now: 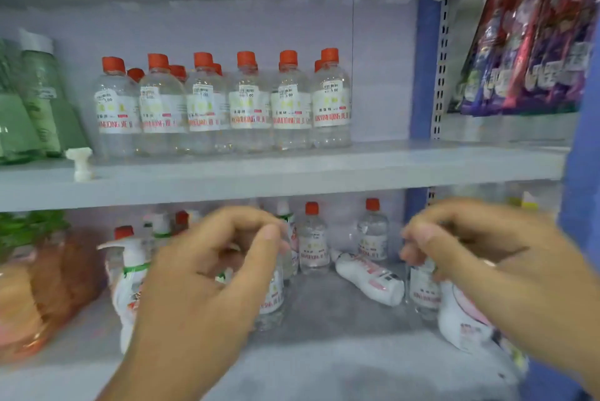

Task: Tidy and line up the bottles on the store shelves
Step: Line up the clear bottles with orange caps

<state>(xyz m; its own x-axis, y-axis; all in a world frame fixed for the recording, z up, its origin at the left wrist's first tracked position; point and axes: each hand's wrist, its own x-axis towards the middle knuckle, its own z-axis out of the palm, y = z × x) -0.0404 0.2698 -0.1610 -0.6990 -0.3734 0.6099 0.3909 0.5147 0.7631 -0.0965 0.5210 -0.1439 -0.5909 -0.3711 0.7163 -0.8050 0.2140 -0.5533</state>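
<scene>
L hand grip clamped on upright clear bottle, R hand grip likewise on another

Light: bright, even, cool-toned; soft shadow under the upper shelf.
Blur: both hands smeared; packets at right streaked.
Edges: wide-angle bending of shelf lines.

Upper grey shelf: clear plastic bottles with red caps and white labels, upright, lined up in a row, a second rank just behind. Lower shelf: same clear red-capped bottles scattered, two upright at the back, well apart from the front. One white bottle lying on its side. White pump bottle upright at left.
</scene>
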